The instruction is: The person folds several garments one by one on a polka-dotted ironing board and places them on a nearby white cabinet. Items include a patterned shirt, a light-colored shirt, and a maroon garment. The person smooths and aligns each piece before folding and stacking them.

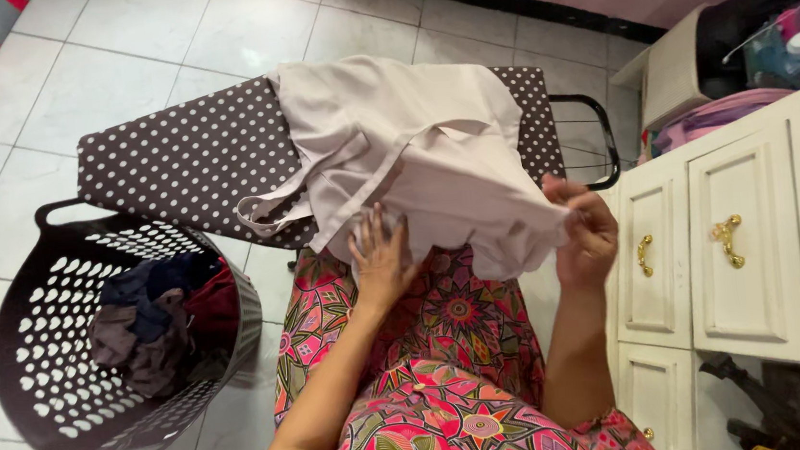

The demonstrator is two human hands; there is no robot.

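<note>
- Head view: left hand (381, 260) lies flat, fingers spread, on a beige garment (413, 151) draped over the polka-dot ironing board (182, 162)
- right hand (586, 233), grip pinching the garment's hem

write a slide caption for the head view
Both hands, left hand and right hand, handle a beige garment on a polka-dot ironing board, beside a laundry basket.

A pale beige garment (412, 147) lies crumpled across the near end of a dark, white-dotted ironing board (191, 156). Its cloth is bunched in loose folds, with a strap-like band trailing to the left. The lower hem hangs over the board's near edge.
</note>
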